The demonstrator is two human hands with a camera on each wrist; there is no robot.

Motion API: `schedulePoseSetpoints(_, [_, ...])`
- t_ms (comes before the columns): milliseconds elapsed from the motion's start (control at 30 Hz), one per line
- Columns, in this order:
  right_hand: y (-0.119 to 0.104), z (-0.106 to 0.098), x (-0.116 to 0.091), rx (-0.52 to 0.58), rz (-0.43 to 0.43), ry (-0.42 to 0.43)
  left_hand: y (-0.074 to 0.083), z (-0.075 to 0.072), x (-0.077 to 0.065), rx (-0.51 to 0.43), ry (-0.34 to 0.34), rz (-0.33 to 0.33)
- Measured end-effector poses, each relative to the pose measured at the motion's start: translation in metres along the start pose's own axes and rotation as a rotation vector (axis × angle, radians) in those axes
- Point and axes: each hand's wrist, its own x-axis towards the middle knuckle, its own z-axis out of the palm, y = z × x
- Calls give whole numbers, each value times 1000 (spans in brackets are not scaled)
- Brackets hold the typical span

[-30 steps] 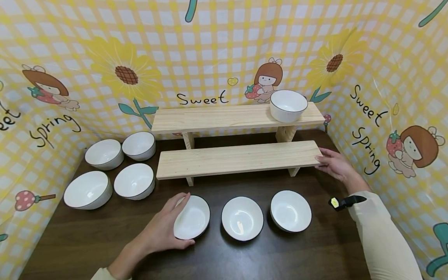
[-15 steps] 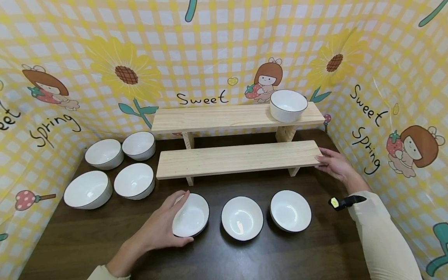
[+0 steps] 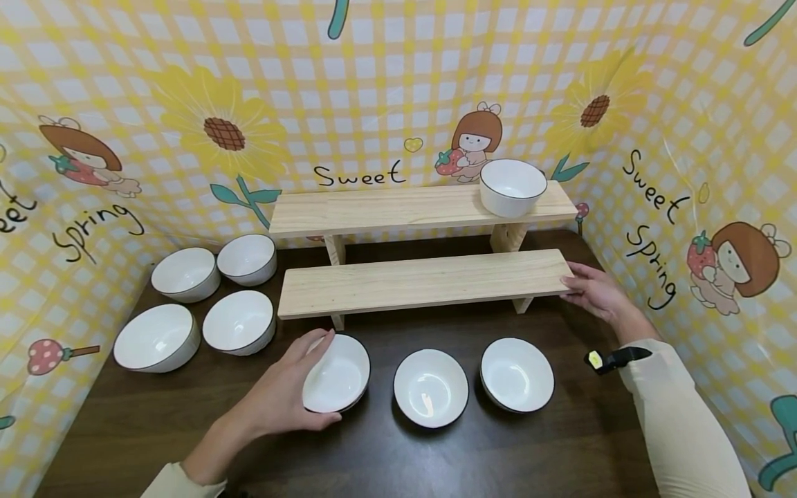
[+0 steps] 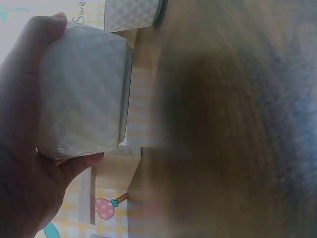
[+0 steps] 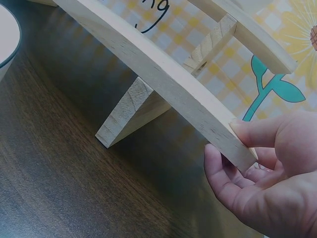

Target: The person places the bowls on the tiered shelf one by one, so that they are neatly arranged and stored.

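My left hand (image 3: 283,391) grips a white bowl (image 3: 339,377) with a dark rim, thumb on the near side and fingers on the far side. In the left wrist view the outer wall of this bowl (image 4: 86,94) has a faceted pattern, and its foot appears raised off the table. My right hand (image 3: 594,294) pinches the right end of the lower board (image 3: 423,282) of a two-step wooden shelf. The right wrist view shows the thumb above the board (image 5: 183,94) and fingers beneath it. Two more white bowls, a middle one (image 3: 431,389) and a right one (image 3: 517,375), stand in front.
On the upper board (image 3: 380,209) a white bowl (image 3: 512,188) stands near the right end. Several white bowls (image 3: 239,321) are grouped at the left of the dark wooden table (image 3: 467,460). Checked yellow cloth (image 3: 380,83) hangs behind and at the sides.
My left hand and its bowl have shifted slightly away from me and to the left, apparently rising. The right hand keeps its place on the lower board.
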Motion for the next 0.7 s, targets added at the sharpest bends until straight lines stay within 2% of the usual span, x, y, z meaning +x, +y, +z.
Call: schedulePoseSetpoints(700, [3, -4, 3, 33, -21, -16, 11, -39, 34, 72, -14, 47])
